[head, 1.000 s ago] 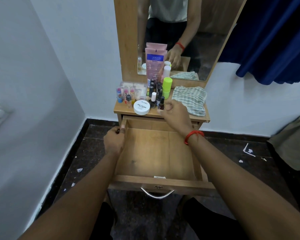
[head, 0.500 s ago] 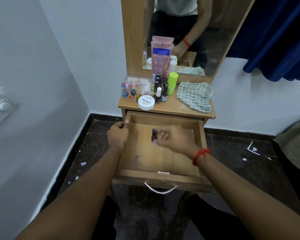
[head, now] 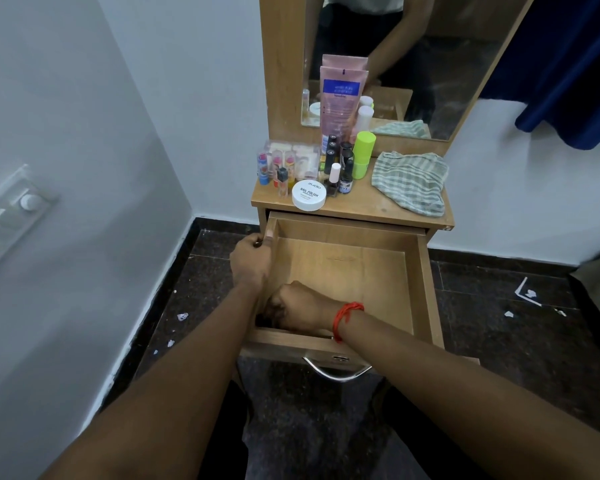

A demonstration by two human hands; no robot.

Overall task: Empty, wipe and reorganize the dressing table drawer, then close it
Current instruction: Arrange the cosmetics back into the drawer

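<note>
The wooden drawer [head: 426,289] of the dressing table is pulled wide open, and its floor shows bare wood. My left hand [head: 250,265] grips the drawer's left wall near the back. My right hand [head: 298,308], with a red thread at the wrist, reaches down into the front left corner. Its fingers curl around a small dark bottle that the drawer front mostly hides. On the table top [head: 361,206] stand a pink tube [head: 340,98], a green bottle [head: 362,154], a white nail polish jar [head: 309,195] and several small bottles. A striped cloth [head: 409,181] lies at the right.
A mirror [head: 430,64] stands behind the table top. A white wall with a switch plate [head: 11,216] is close on the left. A blue curtain [head: 568,64] hangs at the upper right. The drawer's metal handle [head: 336,374] points toward me over a dark floor with paper scraps.
My right hand took a small dark bottle from the table top, carried it over the drawer and lowered it into the front left corner. My left hand stayed on the drawer's left wall.
</note>
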